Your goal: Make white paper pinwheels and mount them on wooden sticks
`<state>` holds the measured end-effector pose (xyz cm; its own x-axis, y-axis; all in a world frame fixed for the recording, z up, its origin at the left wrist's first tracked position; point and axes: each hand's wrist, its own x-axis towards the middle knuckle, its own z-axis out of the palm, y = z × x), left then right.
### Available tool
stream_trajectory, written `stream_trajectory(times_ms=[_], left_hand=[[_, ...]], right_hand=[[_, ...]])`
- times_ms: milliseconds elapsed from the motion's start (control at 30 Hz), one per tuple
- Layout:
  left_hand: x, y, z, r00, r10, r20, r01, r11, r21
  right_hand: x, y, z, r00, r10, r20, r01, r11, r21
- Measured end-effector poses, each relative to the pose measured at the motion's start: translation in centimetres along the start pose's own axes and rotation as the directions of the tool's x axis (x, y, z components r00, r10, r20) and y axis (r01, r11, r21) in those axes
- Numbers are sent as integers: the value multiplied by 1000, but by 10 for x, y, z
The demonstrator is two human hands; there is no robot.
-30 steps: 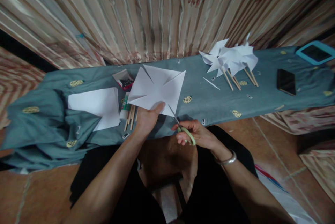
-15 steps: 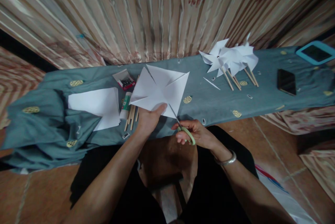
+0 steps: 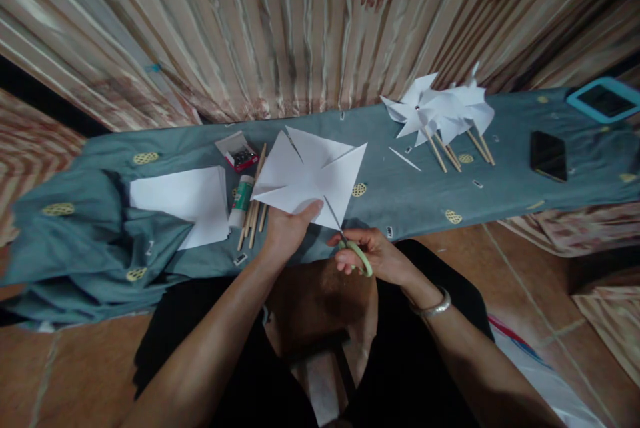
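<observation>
My left hand [image 3: 290,229] pinches the near edge of a white paper square [image 3: 313,171], thumb on top and fingers beneath. Slits run inward from the paper's corners. In my right hand [image 3: 370,253] is a pair of scissors [image 3: 358,256] with light green handles. Their blades lie along the paper's near right corner, pointing toward its middle. Just left of the paper are several wooden sticks [image 3: 249,223], a green and white glue stick [image 3: 242,201] and a small open box of pins [image 3: 240,155].
A stack of white paper [image 3: 200,198] lies on the left of the cloth-covered table [image 3: 425,205], partly under a cloth fold. Paper pinwheels [image 3: 440,111] on sticks, a phone [image 3: 549,156] and a blue-framed tablet [image 3: 604,100] are at right. A thin paper strip [image 3: 405,159] lies nearby.
The paper and my left hand have shifted slightly to the right and toward me. My right hand and the scissors have stayed nearly in place.
</observation>
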<state>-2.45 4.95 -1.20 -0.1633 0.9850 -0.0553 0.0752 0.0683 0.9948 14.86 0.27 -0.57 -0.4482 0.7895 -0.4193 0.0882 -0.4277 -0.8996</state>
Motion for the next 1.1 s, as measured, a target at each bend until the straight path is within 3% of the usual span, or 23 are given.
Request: stream_trajectory(times_ms=[1100], left_hand=[[-9,-4,4,997,-56,53,59,997,-48]], right_hand=[[0,-1,2,1000,-8,-27,10,997,74]])
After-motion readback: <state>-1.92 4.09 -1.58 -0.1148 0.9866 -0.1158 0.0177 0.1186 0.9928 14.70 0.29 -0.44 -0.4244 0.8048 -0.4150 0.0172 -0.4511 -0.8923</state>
